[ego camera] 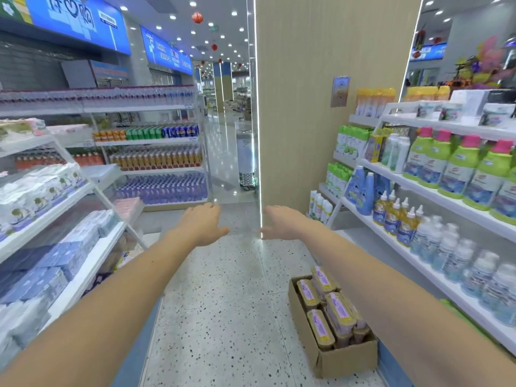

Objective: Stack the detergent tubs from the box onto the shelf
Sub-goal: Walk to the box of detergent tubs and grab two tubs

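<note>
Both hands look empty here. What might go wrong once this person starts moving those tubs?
1. The tubs sit packed tight in the box on the floor, low on the person's right. The left hand and right hand are open, out ahead. A hurried grab downward might let a tub slip.
2. The shelf beside the box is crowded with bottles. A tub set there could knock some over.
3. The box juts into the aisle, so it may trip someone.

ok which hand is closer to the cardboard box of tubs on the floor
Right. The right hand is held out open, with the cardboard box on the floor below it and to its right. The left hand is further left, open too; neither touches the box.
</note>
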`<state>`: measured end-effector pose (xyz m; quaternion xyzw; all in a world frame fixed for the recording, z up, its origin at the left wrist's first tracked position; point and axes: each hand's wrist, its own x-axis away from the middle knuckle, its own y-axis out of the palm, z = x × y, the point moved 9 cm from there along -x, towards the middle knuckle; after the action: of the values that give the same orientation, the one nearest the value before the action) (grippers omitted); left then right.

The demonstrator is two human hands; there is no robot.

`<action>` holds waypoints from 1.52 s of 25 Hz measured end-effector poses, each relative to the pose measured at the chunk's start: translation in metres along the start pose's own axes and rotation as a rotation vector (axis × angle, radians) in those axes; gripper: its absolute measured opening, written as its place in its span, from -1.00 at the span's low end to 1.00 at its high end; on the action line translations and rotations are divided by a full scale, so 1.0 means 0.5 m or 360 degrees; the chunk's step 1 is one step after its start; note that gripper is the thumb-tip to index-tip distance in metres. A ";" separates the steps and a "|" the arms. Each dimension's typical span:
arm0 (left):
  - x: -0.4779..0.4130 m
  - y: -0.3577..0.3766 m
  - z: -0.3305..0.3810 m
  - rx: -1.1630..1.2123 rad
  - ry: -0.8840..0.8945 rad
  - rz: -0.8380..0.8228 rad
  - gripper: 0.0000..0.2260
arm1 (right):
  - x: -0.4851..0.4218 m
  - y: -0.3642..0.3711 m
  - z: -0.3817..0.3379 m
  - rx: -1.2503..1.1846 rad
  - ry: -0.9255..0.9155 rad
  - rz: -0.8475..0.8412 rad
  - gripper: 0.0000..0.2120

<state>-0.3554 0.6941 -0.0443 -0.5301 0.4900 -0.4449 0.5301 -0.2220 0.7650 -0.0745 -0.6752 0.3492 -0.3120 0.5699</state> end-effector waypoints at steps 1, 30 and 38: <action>-0.060 -0.002 -0.006 0.0014 0.0002 0.0006 -0.44 | -0.054 -0.007 0.026 -0.0014 0.0011 0.0007 -0.44; -1.185 0.174 0.348 0.0073 0.1478 -0.0149 -0.51 | -0.623 0.009 0.727 -0.0142 0.1576 0.0200 -0.50; -1.193 0.341 0.637 -0.0036 0.1873 -0.0311 -0.43 | -0.470 0.151 0.922 -0.0313 0.2045 0.0144 -0.48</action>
<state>-0.1221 1.3326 -0.1995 -0.2427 0.6552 -0.7052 0.1203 0.0149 1.2056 -0.2265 -0.3876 0.6755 -0.5959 0.1957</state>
